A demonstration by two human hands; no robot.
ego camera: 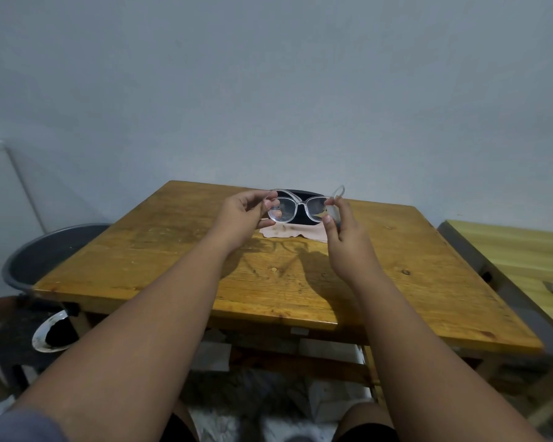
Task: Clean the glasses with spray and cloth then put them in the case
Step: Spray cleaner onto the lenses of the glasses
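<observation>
- your clear plastic-framed glasses (pixel 296 209) are held in the air above the far half of the brown wooden table (pixel 268 282). they touch neither the top nor anything lying on it.
- the long axis of the frame runs left to right, straight across your line of sight. the lenses stand roughly upright, facing you.
- your left hand (pixel 246 213) pinches the left end of the frame between thumb and curled fingers, with a fingertip showing through the left lens.
- your right hand (pixel 342 237) pinches the right end of the frame near the hinge. one clear temple arm loops upward above this hand; you cannot tell from this view how far either temple is folded.
- both hands are closed on the frame ends, and neither hand has a free finger on anything else.
- the black oblong case (pixel 289 193) lies directly behind the glasses, its long axis parallel to the frame. whether it is open is hidden by the lenses.
- the pale pink cleaning cloth (pixel 288 232) lies flat on the table just below the glasses, between your two hands and equally near to each.
- no spray bottle is visible, so the cleaning step cannot be judged complete.
- judgement: release one end to reach the cloth, and keep the other pinch firm so the frame does not tilt.
</observation>
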